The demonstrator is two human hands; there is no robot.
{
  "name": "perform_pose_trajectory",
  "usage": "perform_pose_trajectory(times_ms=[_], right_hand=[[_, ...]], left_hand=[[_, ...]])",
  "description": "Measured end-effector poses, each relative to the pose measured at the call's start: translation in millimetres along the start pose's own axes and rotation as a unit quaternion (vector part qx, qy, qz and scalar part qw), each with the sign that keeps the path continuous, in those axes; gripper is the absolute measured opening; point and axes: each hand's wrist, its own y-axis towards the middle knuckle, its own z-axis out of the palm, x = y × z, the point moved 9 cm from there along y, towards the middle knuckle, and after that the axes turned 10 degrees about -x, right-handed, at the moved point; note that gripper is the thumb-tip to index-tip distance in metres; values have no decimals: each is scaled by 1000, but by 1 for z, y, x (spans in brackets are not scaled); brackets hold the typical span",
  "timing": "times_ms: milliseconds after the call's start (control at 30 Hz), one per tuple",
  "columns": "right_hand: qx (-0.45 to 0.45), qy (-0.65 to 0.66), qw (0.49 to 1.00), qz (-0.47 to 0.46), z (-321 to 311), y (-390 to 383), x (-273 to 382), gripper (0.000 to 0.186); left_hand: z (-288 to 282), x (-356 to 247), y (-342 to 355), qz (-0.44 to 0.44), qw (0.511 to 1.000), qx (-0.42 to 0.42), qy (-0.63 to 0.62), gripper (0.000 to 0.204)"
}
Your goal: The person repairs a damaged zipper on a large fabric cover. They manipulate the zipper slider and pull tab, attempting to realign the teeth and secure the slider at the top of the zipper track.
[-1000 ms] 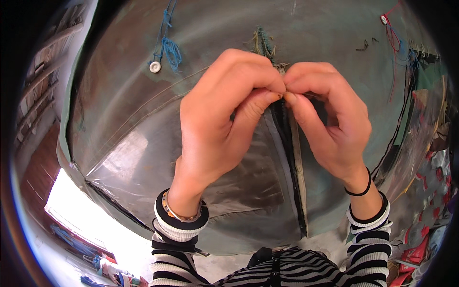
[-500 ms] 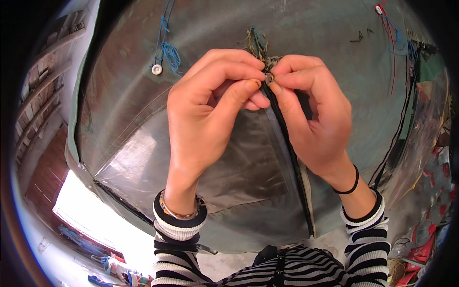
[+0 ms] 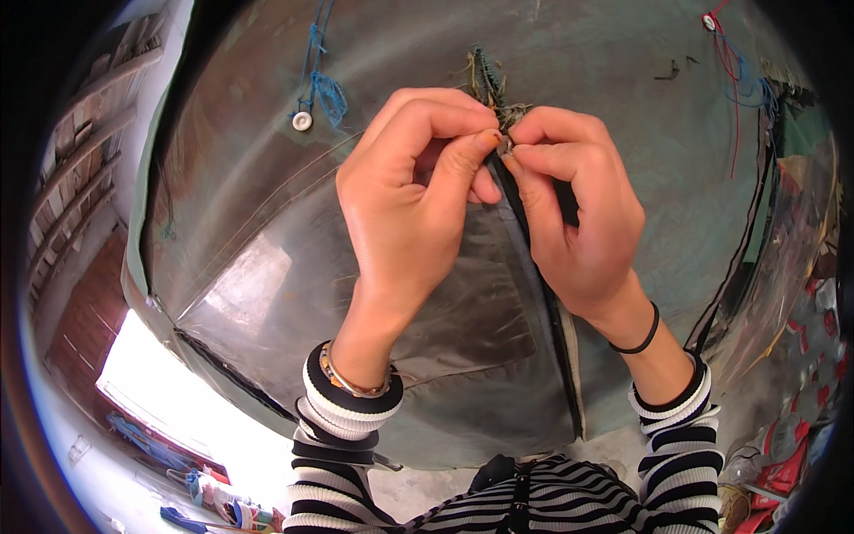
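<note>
A grey-green fabric cover (image 3: 623,392) with clear plastic panels hangs before me. Down its middle runs a black zipper (image 3: 562,356), its upper end frayed into dark threads (image 3: 487,80). My left hand (image 3: 400,196) is closed, thumb and fingertips pinching the zipper's top just below the threads. Right beside it, my right hand (image 3: 587,214) pinches a small dull piece, apparently the zipper slider, between thumb and fingers. The fingertips of both hands nearly touch and partly hide that piece.
On the cover's upper left, a white button (image 3: 302,121) hangs by blue string (image 3: 329,96). Another button (image 3: 708,22) with red string is at upper right. Plastic bottles and red items (image 3: 787,454) lie at lower right. A bright doorway (image 3: 169,383) opens at left.
My left hand and forearm have shifted slightly right, and the left wrist has turned a little. Both hands keep their pinch at the zipper's top.
</note>
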Motion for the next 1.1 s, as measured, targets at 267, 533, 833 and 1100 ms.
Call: perform_pose_trajectory(times_ms=[267, 533, 833, 1100], right_hand=[[4, 37, 998, 49, -1, -7, -3, 15], [-21, 56, 997, 56, -4, -5, -2, 11], [-53, 48, 994, 85, -2, -7, -5, 15], [-80, 76, 985, 135, -3, -10, -11, 22]], left_hand=[[3, 7, -16, 37, 997, -57, -28, 8], [0, 9, -16, -8, 989, -84, -120, 8], [0, 7, -10, -8, 995, -42, -92, 5], [-5, -4, -3, 17, 1000, 23, 7, 8]])
